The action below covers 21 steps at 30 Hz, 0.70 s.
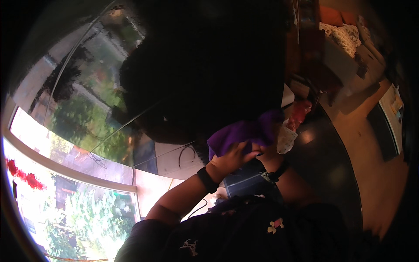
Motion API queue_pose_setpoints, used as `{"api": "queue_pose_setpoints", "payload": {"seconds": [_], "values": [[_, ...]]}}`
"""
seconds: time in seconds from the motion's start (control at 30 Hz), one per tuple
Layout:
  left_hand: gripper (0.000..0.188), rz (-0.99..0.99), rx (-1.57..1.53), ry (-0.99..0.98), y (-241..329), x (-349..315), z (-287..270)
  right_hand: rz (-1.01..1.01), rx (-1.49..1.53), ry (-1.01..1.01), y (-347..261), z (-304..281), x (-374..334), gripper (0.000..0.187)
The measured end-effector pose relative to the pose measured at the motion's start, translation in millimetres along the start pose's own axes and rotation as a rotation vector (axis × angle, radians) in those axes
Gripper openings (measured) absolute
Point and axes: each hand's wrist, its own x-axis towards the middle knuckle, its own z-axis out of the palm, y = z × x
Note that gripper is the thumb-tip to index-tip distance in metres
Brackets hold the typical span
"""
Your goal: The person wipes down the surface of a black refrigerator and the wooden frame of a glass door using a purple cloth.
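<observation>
A bunched purple cloth (235, 133) is held up in front of me, next to a large dark glossy panel. My left hand (230, 158) is at the cloth's near edge, its fingers bent against the fabric and its thumb pointing right. Close beside it, my right hand (269, 158) is at the cloth's right part, with most of its fingers hidden by the fabric and shadow. Both wrists wear dark bands. Just past my right hand are a shiny red item (299, 114) and a white speckled piece (286, 139), whose kinds I cannot make out.
The glossy panel (102, 72) reflects trees and a window. A bright window (87, 218) with a red decoration lies at lower left. To the right are a dark rounded surface (325, 161), a wooden floor (349, 131) and a bed with orange pillows (331, 16).
</observation>
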Motion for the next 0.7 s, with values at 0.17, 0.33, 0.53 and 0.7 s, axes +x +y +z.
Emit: {"api": "queue_pose_setpoints", "payload": {"seconds": [0.17,0.33,0.53,0.7], "values": [[0.062,-0.052,0.115,0.203,4,49,-40,-0.072,-0.014,0.275,-6,-8,64,0.049],[0.056,-0.051,0.232,0.240,-2,65,-55,-0.218,-0.152,0.234,-11,-29,114,0.050],[0.065,-0.089,0.192,0.365,-14,67,-72,-0.303,-0.228,0.208,-42,-32,144,0.052],[0.077,-0.117,0.229,0.394,-22,65,-94,-0.364,-0.250,0.138,-67,-45,173,0.054]]}}
